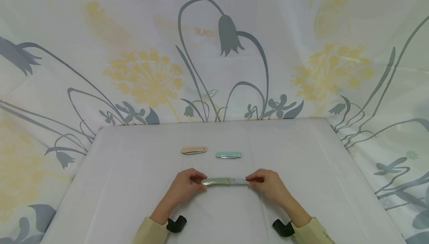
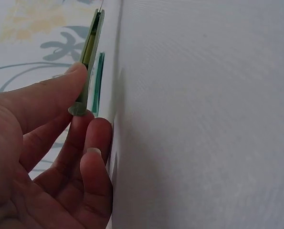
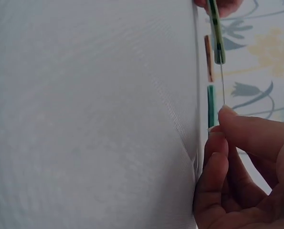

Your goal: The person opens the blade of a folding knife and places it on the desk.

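A pocket knife with a light green handle (image 1: 217, 181) is unfolded, its blade (image 1: 238, 181) pointing right. My left hand (image 1: 188, 185) pinches the handle's rear end between thumb and fingers, as the left wrist view also shows. With thumb and fingertips my right hand (image 1: 266, 185) pinches the blade near its tip; those fingers hide the tip. In the right wrist view the thin blade (image 3: 222, 83) runs from the handle down to that pinch. Beyond the hands lie two folded pocket knives, one tan (image 1: 194, 150) and one turquoise (image 1: 228, 155), side by side with a gap between.
A white cloth covers the table (image 1: 134, 162). Behind it and along both sides hangs a curtain (image 1: 281, 61) with grey and yellow flowers. Black straps or mounts (image 1: 176, 224) sit at both wrists, by the light yellow sleeves.
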`<move>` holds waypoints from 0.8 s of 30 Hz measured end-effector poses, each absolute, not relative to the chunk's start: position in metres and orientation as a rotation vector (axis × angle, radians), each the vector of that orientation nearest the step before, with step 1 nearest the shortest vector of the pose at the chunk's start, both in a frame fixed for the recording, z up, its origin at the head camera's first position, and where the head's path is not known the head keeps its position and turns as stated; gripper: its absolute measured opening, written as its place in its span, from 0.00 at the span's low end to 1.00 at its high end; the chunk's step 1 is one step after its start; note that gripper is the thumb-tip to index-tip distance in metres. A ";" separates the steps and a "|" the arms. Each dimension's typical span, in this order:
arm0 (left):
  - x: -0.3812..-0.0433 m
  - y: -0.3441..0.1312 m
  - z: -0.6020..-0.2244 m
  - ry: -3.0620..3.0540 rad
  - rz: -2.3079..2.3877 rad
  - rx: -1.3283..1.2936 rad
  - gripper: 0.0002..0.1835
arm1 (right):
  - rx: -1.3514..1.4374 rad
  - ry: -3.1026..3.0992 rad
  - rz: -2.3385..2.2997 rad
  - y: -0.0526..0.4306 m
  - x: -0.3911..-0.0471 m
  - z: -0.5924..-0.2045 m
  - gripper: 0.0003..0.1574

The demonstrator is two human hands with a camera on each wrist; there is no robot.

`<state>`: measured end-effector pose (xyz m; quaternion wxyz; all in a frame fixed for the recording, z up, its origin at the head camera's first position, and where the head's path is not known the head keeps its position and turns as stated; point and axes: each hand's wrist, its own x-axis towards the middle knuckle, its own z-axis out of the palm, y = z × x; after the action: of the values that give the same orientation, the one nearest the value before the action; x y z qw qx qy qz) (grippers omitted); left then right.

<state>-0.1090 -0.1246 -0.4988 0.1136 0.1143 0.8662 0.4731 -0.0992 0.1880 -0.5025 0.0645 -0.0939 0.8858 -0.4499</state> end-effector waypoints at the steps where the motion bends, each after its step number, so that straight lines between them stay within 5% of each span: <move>1: -0.109 -0.125 -0.499 2.541 1.375 0.345 0.13 | -0.290 2.670 -1.353 0.188 -0.099 -0.503 0.11; 24: -0.111 -0.130 -0.505 2.592 1.311 0.338 0.13 | -0.304 2.625 -1.356 0.189 -0.098 -0.500 0.14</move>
<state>-0.1110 -0.1299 -0.5048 0.1087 0.1149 0.8811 0.4456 -0.0977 0.1892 -0.5003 0.0858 -0.1019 0.8806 -0.4548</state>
